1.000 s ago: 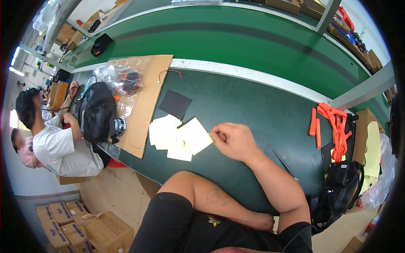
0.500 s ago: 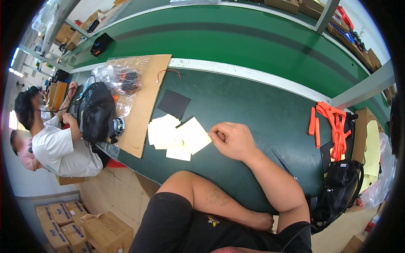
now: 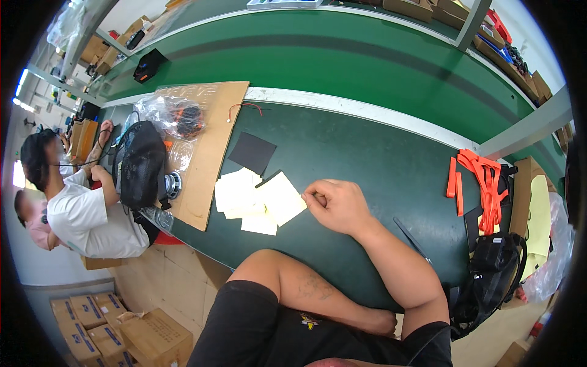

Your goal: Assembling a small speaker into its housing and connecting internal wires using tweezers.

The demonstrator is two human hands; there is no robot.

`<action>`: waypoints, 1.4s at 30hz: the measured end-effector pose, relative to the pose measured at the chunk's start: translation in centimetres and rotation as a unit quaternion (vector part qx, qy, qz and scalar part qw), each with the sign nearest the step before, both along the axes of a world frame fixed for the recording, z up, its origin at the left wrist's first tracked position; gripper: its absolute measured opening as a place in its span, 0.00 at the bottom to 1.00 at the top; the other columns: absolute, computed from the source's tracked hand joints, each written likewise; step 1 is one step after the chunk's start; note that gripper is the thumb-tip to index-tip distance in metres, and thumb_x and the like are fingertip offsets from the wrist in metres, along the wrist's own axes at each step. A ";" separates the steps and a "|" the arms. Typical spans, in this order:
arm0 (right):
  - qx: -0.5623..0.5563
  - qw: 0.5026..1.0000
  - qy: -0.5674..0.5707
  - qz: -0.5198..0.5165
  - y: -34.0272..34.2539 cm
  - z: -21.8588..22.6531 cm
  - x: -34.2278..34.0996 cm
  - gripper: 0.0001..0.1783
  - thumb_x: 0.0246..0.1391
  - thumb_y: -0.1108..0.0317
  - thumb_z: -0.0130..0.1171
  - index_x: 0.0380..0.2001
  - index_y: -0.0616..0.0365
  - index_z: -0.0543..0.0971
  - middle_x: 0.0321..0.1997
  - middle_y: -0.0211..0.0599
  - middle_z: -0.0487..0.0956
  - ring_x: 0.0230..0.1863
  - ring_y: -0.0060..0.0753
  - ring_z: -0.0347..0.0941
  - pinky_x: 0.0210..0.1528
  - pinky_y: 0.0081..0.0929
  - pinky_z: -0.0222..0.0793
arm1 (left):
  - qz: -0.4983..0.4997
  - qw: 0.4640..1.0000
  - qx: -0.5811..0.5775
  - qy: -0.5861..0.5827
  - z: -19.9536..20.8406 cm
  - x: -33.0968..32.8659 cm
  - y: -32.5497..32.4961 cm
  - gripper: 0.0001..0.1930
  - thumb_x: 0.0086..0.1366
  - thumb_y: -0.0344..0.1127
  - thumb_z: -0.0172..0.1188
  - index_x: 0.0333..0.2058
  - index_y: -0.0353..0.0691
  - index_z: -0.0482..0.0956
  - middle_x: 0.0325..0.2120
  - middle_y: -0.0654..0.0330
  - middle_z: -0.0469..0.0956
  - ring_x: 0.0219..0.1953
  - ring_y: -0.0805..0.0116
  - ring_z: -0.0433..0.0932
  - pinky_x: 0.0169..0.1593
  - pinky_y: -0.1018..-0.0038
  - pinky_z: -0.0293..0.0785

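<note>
My right hand (image 3: 336, 205) rests low over the green table, fingers curled and fingertips pinched at the right corner of a pale yellow square sheet (image 3: 282, 199). That sheet has a dark strip along its upper left edge. It overlaps more pale yellow sheets (image 3: 235, 192) to its left. A black square sheet (image 3: 252, 151) lies just beyond them. My left forearm is folded across in front of me at the table's near edge. My left hand (image 3: 382, 322) is by my right upper arm, its fingers hidden.
Tweezers (image 3: 413, 240) lie right of my right forearm. Orange straps (image 3: 483, 180) and a black bag (image 3: 492, 260) are at the right edge. Cardboard (image 3: 211, 147) with a red wire (image 3: 244, 105) near it, a speaker (image 3: 173, 185) and a black mesh bag (image 3: 140, 165) are left. A co-worker (image 3: 101, 214) sits there.
</note>
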State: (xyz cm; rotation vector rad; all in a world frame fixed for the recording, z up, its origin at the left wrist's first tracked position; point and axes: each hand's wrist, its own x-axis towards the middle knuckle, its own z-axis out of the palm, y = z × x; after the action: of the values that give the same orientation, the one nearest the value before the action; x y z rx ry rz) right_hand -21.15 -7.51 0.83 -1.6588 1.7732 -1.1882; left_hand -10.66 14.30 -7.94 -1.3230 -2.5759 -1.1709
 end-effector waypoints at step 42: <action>-0.004 1.000 0.006 0.004 0.0 0.2 0.0 0.06 0.53 0.65 0.60 0.25 0.54 0.80 0.19 0.34 0.77 0.20 0.40 0.74 0.23 0.36 0.68 | 0.018 0.999 0.020 -0.039 0.1 0.0 -0.1 0.14 0.66 0.42 0.50 0.28 0.44 0.82 0.25 0.56 0.80 0.32 0.52 0.80 0.36 0.57 0.76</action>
State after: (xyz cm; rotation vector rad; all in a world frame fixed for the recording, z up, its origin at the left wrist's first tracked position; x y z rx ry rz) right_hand -21.13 -7.49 1.01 -1.6800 1.7686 -1.1866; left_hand -10.66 14.15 -7.82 -1.2428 -2.6029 -1.2868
